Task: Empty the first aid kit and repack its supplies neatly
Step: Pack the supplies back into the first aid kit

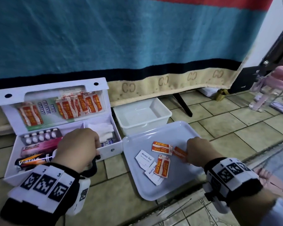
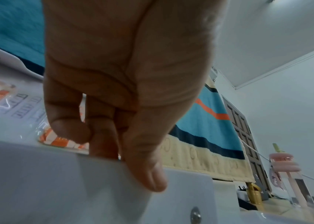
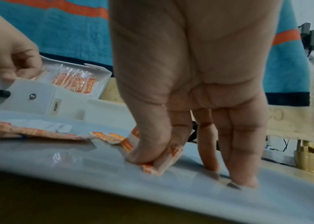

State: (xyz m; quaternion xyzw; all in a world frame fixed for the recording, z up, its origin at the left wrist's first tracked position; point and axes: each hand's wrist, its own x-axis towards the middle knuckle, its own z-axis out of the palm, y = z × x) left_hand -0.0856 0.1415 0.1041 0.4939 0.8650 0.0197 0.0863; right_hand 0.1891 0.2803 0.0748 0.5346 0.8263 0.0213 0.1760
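Observation:
The white first aid kit (image 1: pixel 109 150) stands open on the tiled floor at left, lid upright with orange plaster packets (image 1: pixel 78 105) in its pocket. A pill blister (image 1: pixel 41 136), a pink Bacidin tube (image 1: pixel 39 146), a black tube and white gauze (image 1: pixel 103 129) lie inside. My left hand (image 1: pixel 96 149) pinches the kit's front wall (image 2: pixel 56 181), thumb outside and fingers inside. On the pale tray (image 1: pixel 170 190) my right hand (image 1: pixel 187 156) pinches an orange plaster packet (image 3: pixel 163 165) between thumb and forefinger, the other fingertips touching the tray. Two more plasters (image 1: pixel 162 148) and two alcohol pads (image 1: pixel 145 158) lie there.
An empty white plastic bin (image 1: pixel 142 116) sits just behind the tray. A blue blanket (image 1: pixel 121 38) hangs across the back. A black stand leg (image 1: pixel 183 103), a brass object (image 1: pixel 220 94) and a pink bottle (image 1: pixel 268 90) stand at the right.

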